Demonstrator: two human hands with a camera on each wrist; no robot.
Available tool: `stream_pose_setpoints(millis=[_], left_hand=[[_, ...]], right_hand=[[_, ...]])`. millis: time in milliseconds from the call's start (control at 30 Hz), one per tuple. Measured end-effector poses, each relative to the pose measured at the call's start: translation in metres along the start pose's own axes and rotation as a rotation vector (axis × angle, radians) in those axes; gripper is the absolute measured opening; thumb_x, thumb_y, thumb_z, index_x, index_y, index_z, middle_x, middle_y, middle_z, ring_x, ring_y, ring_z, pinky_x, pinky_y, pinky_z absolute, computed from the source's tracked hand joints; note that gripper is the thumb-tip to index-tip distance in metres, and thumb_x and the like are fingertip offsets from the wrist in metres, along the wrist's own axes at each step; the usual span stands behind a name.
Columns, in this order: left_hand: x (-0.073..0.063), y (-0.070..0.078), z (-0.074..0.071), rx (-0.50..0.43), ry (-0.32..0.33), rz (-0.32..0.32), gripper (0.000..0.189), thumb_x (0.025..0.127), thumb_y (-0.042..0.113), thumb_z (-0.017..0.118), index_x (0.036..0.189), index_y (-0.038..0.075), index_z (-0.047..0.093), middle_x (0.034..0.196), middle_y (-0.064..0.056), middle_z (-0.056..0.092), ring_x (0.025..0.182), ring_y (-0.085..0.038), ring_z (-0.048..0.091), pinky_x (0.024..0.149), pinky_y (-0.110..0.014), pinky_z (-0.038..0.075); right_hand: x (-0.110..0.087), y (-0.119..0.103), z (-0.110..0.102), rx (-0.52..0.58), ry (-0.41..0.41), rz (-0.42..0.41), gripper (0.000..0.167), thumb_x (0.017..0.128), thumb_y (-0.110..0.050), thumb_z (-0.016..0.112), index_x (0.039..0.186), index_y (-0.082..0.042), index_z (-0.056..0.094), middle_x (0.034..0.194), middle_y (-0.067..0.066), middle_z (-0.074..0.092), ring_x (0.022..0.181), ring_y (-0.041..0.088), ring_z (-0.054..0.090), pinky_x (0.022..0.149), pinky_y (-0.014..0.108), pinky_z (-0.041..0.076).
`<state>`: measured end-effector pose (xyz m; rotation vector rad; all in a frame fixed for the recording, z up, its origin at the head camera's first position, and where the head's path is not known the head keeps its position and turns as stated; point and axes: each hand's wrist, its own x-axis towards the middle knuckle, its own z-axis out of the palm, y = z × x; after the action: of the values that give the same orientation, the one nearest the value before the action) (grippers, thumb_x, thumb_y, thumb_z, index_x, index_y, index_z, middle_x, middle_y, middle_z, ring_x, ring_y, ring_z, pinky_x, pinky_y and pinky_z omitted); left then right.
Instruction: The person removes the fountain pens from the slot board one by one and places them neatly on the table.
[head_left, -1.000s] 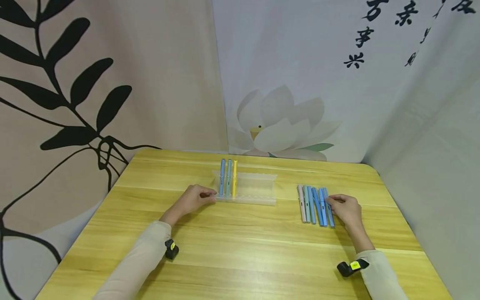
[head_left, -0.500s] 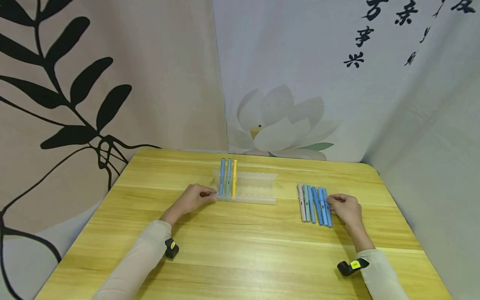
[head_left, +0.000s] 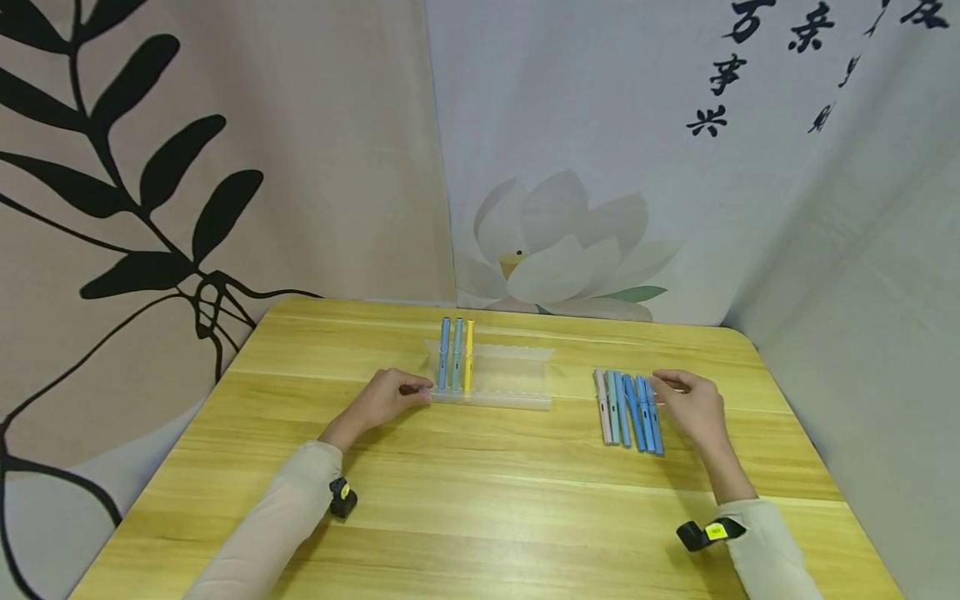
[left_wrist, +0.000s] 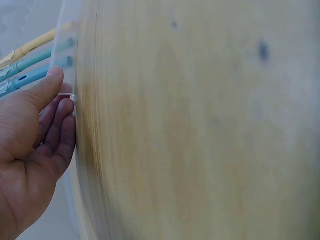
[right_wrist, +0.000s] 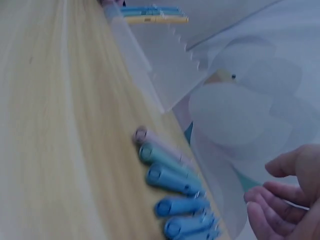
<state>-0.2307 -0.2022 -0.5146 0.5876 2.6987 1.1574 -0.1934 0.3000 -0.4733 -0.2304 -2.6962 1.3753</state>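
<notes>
A clear plastic pen stand point(head_left: 517, 379) sits toward the back of the table. Leaning in its left end are a blue pen point(head_left: 445, 354), a teal pen point(head_left: 457, 354) and a yellow pen point(head_left: 469, 358). My left hand point(head_left: 386, 397) pinches the stand's left front corner; the left wrist view shows the thumb on the clear end point(left_wrist: 67, 82), fingers behind and below. On the right lies a row of several capped pens, from a pink pen point(head_left: 603, 408) to blue ones point(head_left: 654, 421). Just above the row's right end is my right hand point(head_left: 692, 408), thumb and fingers apart around nothing.
The wooden table point(head_left: 480, 500) carries the stand and the pen row, with a gap between them. A curtain with a printed lotus point(head_left: 570, 250) hangs right behind the back edge. Each wrist wears a small black camera point(head_left: 343, 498).
The rightmost blue pen has slid left against its neighbour under my right hand's fingers. That hand has since let go and shifted up toward the back. My left hand stays put.
</notes>
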Motion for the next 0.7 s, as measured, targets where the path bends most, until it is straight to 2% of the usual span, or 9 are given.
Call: stream_pose_setpoints(millis=[67, 200, 300, 433, 567, 700], left_hand=[[0.0, 0.0, 0.0, -0.002, -0.002, 0.002, 0.036, 0.098, 0.028, 0.071, 0.127, 0.006, 0.073, 0.117, -0.008, 0.075, 0.103, -0.02, 0.07, 0.09, -0.041, 0.059], [0.0, -0.001, 0.0, -0.007, -0.002, 0.006, 0.036, 0.099, 0.027, 0.07, 0.127, 0.005, 0.072, 0.118, -0.008, 0.074, 0.104, -0.021, 0.07, 0.09, -0.041, 0.059], [0.0, 0.0, 0.0, -0.011, 0.0, 0.005, 0.035, 0.099, 0.026, 0.071, 0.127, 0.005, 0.073, 0.118, -0.009, 0.074, 0.104, -0.021, 0.07, 0.089, -0.041, 0.059], [-0.001, 0.001, 0.0, -0.015, -0.001, 0.001, 0.035, 0.098, 0.025, 0.071, 0.127, 0.004, 0.073, 0.118, -0.009, 0.074, 0.104, -0.022, 0.07, 0.09, -0.041, 0.059], [-0.002, 0.001, 0.0, -0.018, -0.001, 0.004, 0.035, 0.098, 0.025, 0.071, 0.126, 0.004, 0.073, 0.117, -0.009, 0.075, 0.103, -0.022, 0.07, 0.089, -0.041, 0.059], [-0.001, 0.001, 0.0, -0.025, -0.001, 0.001, 0.034, 0.098, 0.025, 0.071, 0.126, 0.005, 0.073, 0.117, -0.009, 0.075, 0.102, -0.021, 0.07, 0.089, -0.04, 0.059]], right_hand=[[-0.001, -0.008, 0.002, 0.03, -0.011, -0.041, 0.048, 0.103, -0.037, 0.063, 0.133, 0.0, 0.066, 0.12, 0.022, 0.07, 0.098, 0.035, 0.073, 0.079, 0.038, 0.062], [-0.002, -0.021, 0.007, 0.08, -0.035, -0.089, 0.048, 0.101, -0.038, 0.065, 0.133, -0.002, 0.066, 0.121, 0.023, 0.07, 0.09, 0.014, 0.074, 0.079, 0.035, 0.062], [-0.003, -0.029, 0.014, 0.113, -0.061, -0.114, 0.049, 0.101, -0.04, 0.066, 0.133, -0.003, 0.066, 0.12, 0.022, 0.069, 0.09, 0.008, 0.073, 0.08, 0.033, 0.062], [0.0, -0.037, 0.026, 0.135, -0.087, -0.144, 0.048, 0.1, -0.04, 0.067, 0.132, -0.004, 0.067, 0.118, 0.02, 0.07, 0.097, 0.021, 0.074, 0.082, 0.037, 0.062], [0.002, -0.047, 0.038, 0.151, -0.106, -0.173, 0.045, 0.1, -0.038, 0.067, 0.131, -0.006, 0.068, 0.116, 0.018, 0.071, 0.095, 0.016, 0.073, 0.083, 0.04, 0.062], [0.003, -0.058, 0.048, 0.187, -0.128, -0.212, 0.044, 0.1, -0.036, 0.069, 0.131, -0.006, 0.069, 0.114, 0.018, 0.072, 0.096, 0.021, 0.073, 0.082, 0.038, 0.062]])
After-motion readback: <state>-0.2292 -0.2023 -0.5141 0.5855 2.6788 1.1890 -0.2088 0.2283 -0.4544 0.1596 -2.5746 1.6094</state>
